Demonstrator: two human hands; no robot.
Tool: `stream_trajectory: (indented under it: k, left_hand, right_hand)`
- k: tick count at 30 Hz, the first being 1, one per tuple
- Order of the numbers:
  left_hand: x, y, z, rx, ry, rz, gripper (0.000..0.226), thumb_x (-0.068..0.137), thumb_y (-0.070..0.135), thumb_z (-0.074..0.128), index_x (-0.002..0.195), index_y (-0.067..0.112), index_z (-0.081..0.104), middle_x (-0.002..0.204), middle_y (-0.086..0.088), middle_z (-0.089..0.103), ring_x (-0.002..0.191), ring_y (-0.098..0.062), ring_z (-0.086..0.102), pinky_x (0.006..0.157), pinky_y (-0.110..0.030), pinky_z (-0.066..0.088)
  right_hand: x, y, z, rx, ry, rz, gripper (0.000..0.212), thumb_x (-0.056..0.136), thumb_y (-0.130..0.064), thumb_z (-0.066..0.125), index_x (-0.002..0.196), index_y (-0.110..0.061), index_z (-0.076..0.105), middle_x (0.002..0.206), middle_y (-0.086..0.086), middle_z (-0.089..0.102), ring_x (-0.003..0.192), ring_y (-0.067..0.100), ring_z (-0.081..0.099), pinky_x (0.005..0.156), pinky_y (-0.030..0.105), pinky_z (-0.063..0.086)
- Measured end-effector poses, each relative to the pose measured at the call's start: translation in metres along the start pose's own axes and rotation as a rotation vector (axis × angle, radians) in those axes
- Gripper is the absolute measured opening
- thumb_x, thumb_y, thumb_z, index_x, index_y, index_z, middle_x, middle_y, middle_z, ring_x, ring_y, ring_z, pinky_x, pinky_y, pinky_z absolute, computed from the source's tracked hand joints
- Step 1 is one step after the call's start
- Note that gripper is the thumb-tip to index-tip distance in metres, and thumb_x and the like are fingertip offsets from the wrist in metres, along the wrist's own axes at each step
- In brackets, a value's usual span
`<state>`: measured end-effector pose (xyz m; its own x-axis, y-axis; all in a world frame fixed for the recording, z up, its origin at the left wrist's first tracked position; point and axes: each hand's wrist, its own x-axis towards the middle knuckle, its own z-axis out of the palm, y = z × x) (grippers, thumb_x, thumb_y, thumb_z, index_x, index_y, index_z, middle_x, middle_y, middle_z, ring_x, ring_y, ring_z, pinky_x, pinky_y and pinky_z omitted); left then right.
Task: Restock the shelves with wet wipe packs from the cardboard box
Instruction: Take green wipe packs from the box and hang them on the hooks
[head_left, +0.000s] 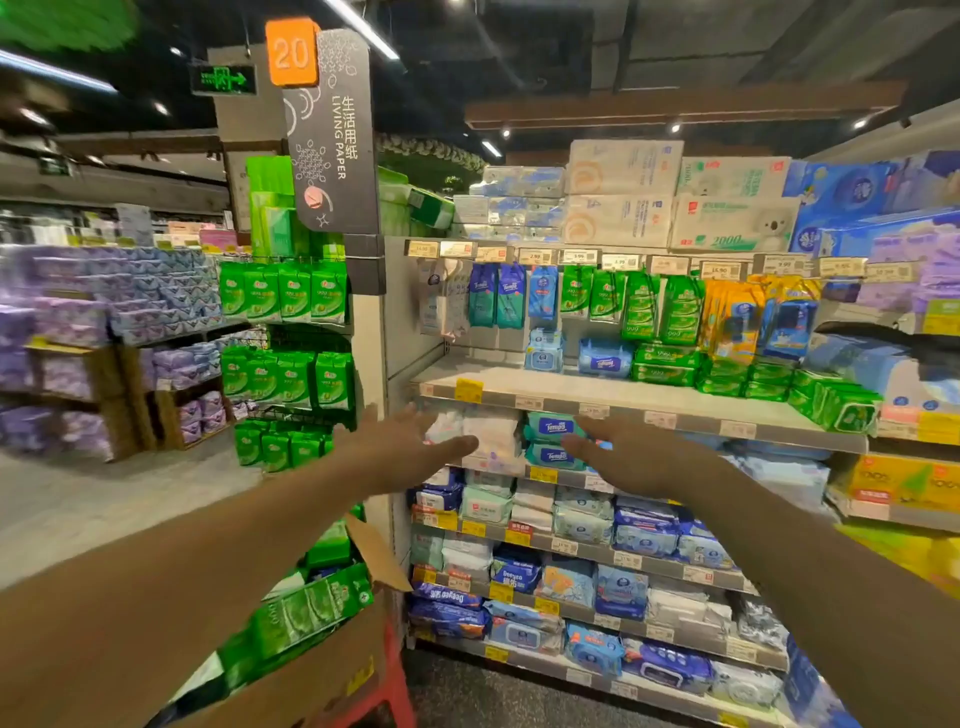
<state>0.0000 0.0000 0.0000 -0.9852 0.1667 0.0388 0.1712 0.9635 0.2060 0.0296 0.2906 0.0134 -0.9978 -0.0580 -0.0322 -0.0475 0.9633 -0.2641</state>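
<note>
Both my arms reach out toward the shelving unit (597, 395). My left hand (410, 447) and my right hand (623, 457) hover with straight, spread fingers and hold nothing. Between them, on the second shelf, lie teal Tempo wipe packs (553, 428) and white packs (491, 434). Green wet wipe packs (667, 364) are stacked on the upper shelf, which has bare room at its left. The cardboard box (332, 670) stands at lower left under my left arm, with green wet wipe packs (311, 608) inside it.
Hanging green packs (283, 293) fill the end rack at left. Lower shelves (597, 551) hold blue and white wipe packs. A red stool (395, 686) stands under the box. The aisle floor (78, 499) opens to the left, with purple tissue displays (78, 332) beyond.
</note>
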Motion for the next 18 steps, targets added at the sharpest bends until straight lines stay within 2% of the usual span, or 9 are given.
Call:
stream_trajectory:
  k: [2, 5, 8, 11, 14, 18]
  left_hand:
    - [-0.008, -0.008, 0.000, -0.001, 0.003, -0.048, 0.102, 0.075, 0.100, 0.015, 0.160, 0.045, 0.017, 0.172, 0.007, 0.008, 0.158, -0.038, -0.003, 0.120, -0.072, 0.001]
    - [-0.016, -0.038, 0.007, 0.003, 0.018, -0.154, 0.112, 0.065, 0.106, 0.009, 0.160, 0.047, 0.016, 0.172, 0.007, 0.008, 0.158, -0.038, -0.001, 0.121, -0.071, 0.006]
    - [-0.028, -0.071, 0.015, 0.007, 0.036, -0.219, 0.124, 0.057, 0.110, 0.006, 0.161, 0.043, 0.020, 0.172, 0.004, 0.012, 0.157, -0.039, 0.003, 0.121, -0.069, 0.011]
    - [-0.038, -0.107, 0.019, 0.002, 0.080, -0.275, 0.127, 0.055, 0.111, 0.005, 0.159, 0.042, 0.029, 0.170, 0.002, 0.021, 0.157, -0.034, 0.014, 0.121, -0.064, 0.019]
    - [-0.046, -0.140, 0.025, -0.004, 0.097, -0.282, 0.129, 0.055, 0.111, 0.004, 0.157, 0.038, 0.036, 0.167, 0.003, 0.030, 0.153, -0.026, 0.025, 0.119, -0.057, 0.026]
    - [-0.060, -0.175, 0.028, -0.065, 0.096, -0.322, 0.134, 0.050, 0.112, 0.003, 0.157, 0.037, 0.034, 0.167, 0.007, 0.030, 0.152, -0.028, 0.028, 0.118, -0.057, 0.030]
  right_hand:
    - [0.008, -0.008, 0.005, -0.031, -0.009, -0.039, 0.117, 0.060, -0.105, 0.003, 0.161, -0.046, 0.014, 0.170, 0.000, 0.020, 0.150, 0.030, 0.034, 0.122, 0.048, 0.028]
    - [0.029, -0.021, 0.024, -0.054, -0.030, -0.105, 0.104, 0.071, -0.099, 0.007, 0.160, -0.047, 0.014, 0.170, 0.000, 0.019, 0.152, 0.031, 0.030, 0.123, 0.051, 0.025]
    - [0.043, -0.041, 0.044, -0.057, -0.055, -0.170, 0.111, 0.061, -0.106, 0.000, 0.158, -0.053, 0.012, 0.170, -0.006, 0.017, 0.154, 0.030, 0.026, 0.123, 0.059, 0.022]
    - [0.054, -0.072, 0.064, -0.061, -0.092, -0.222, 0.098, 0.072, -0.098, 0.005, 0.158, -0.051, 0.014, 0.169, -0.003, 0.022, 0.153, 0.032, 0.028, 0.122, 0.057, 0.024]
    - [0.072, -0.103, 0.089, -0.030, -0.112, -0.283, 0.112, 0.059, -0.105, -0.001, 0.157, -0.053, 0.016, 0.169, -0.006, 0.024, 0.151, 0.030, 0.031, 0.121, 0.056, 0.026]
    - [0.087, -0.151, 0.114, -0.009, -0.170, -0.384, 0.092, 0.079, -0.090, 0.014, 0.159, -0.047, 0.021, 0.170, -0.003, 0.020, 0.154, 0.028, 0.025, 0.125, 0.047, 0.023]
